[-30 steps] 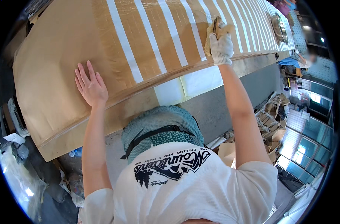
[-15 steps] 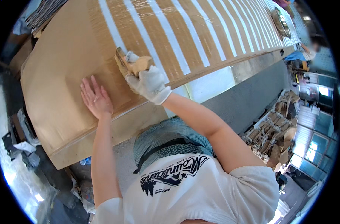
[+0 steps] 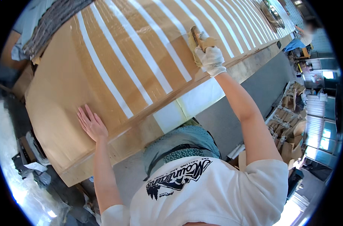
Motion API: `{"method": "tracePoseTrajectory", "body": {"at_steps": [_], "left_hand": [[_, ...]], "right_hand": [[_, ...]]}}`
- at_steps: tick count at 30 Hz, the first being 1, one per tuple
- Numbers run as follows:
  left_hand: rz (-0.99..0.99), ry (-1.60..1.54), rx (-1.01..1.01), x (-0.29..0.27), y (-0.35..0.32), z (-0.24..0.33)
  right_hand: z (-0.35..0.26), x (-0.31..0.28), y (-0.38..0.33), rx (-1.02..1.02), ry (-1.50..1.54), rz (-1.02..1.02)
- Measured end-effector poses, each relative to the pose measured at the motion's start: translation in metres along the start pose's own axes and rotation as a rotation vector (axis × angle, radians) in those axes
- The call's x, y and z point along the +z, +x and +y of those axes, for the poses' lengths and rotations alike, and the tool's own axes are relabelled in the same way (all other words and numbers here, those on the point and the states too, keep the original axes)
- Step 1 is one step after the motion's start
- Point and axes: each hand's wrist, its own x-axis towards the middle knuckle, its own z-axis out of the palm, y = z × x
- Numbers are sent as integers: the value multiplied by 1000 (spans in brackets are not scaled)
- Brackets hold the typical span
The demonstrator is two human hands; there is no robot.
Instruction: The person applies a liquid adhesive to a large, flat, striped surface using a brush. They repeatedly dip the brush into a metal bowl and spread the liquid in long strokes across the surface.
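Observation:
Brown paper sheets (image 3: 58, 109) cover the long table, staggered at the far right so that several white strips (image 3: 103, 75) show between brown bands. The brown surface among the strips looks wet and shiny. My bare left hand (image 3: 93, 124) lies flat on the plain brown part, fingers spread. In a white work glove, my right hand (image 3: 212, 58) is closed round a wide brush (image 3: 194, 47) with a worn, yellowish edge. The brush rests on the striped area near the table's front edge. My grip hides part of it.
A metal basin (image 3: 274, 15) stands on the far right of the table, and a person (image 3: 302, 37) is beyond it. Bundled cardboard pieces (image 3: 286, 120) lie on the floor at right. A grey stack (image 3: 56, 24) sits at the far left, plastic sheeting (image 3: 37, 199) at lower left.
My right hand has swept the brush to the right across the strips. My left hand stays flat on the paper. The view has shifted, and more white strips show between my hands.

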Motion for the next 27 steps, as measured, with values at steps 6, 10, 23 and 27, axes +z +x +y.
{"method": "tracePoseTrajectory", "body": {"at_steps": [6, 10, 23, 27], "left_hand": [[-97, 192, -85, -6, 3, 9], [157, -276, -180, -81, 3, 144], [-608, -1088, 489, -124, -120, 640], [-821, -1074, 728, -135, -133, 741]], "right_hand": [[38, -24, 25, 68, 141, -59], [115, -50, 24, 270, 474, 33], [374, -292, -106, 1053, 2266, 575], [451, -349, -147, 875, 2407, 802]]}}
